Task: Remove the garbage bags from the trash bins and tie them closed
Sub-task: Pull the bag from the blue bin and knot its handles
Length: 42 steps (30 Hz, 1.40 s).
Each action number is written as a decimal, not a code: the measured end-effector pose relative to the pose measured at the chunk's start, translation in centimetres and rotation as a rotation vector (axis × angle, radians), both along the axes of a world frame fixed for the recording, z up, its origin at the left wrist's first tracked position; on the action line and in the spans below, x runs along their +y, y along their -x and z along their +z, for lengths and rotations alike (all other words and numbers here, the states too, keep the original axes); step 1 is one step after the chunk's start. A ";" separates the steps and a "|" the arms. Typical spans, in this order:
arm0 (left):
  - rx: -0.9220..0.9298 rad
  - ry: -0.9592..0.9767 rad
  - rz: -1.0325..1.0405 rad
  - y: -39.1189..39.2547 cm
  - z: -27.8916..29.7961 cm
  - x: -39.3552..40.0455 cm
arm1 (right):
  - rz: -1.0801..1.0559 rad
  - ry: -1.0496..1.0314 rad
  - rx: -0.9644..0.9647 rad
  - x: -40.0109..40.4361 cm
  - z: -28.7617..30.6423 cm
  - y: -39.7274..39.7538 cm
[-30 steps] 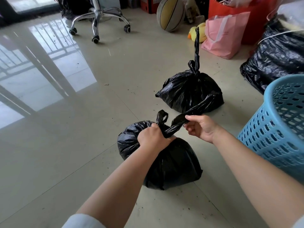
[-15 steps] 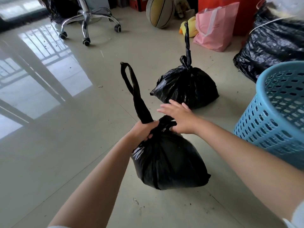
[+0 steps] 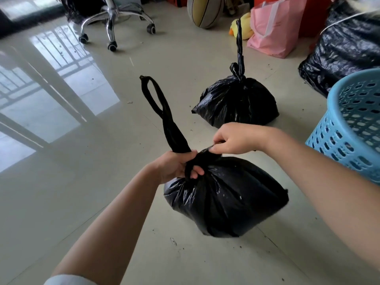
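Your left hand (image 3: 176, 166) grips the near garbage bag (image 3: 226, 196) neck, its handle loop (image 3: 159, 108) rising above your fingers; your right hand (image 3: 236, 138) pinches the plastic just beside them

Two bare forearms; white sleeve cuff (image 3: 67, 280) at the left elbow; no rings or watch visible.

Three black garbage bags: near (image 3: 226, 194), middle (image 3: 236, 101), big one far right (image 3: 345, 50). One blue bin (image 3: 349, 128), one pink bag (image 3: 273, 27), one ball (image 3: 204, 11). One chair base (image 3: 113, 17), one yellow duck toy (image 3: 243, 25), two hands: left (image 3: 174, 165), right (image 3: 236, 138).
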<state>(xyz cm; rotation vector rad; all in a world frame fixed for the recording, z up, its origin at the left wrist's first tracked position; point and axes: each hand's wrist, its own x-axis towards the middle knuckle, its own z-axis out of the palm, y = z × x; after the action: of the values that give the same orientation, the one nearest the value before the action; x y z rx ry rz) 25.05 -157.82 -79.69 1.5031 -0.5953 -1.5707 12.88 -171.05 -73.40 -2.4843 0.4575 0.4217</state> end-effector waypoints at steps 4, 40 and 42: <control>0.105 0.073 0.044 -0.5 0.2 0.3 | 0.066 -0.035 -0.005 1.6 0.9 0.0; -0.955 -0.033 0.414 0.4 -2.1 -1.2 | -0.140 -0.124 -0.146 3.4 -5.2 -0.6; -0.923 -0.070 0.353 0.3 -1.8 -1.3 | -0.151 -0.077 -0.149 3.1 -5.6 -0.1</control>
<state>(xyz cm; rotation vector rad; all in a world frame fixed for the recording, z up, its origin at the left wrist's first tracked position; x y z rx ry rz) 24.80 -159.16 -81.50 2.2276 -0.7143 -0.5728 13.00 -167.91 -78.98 -2.3671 0.5526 0.1890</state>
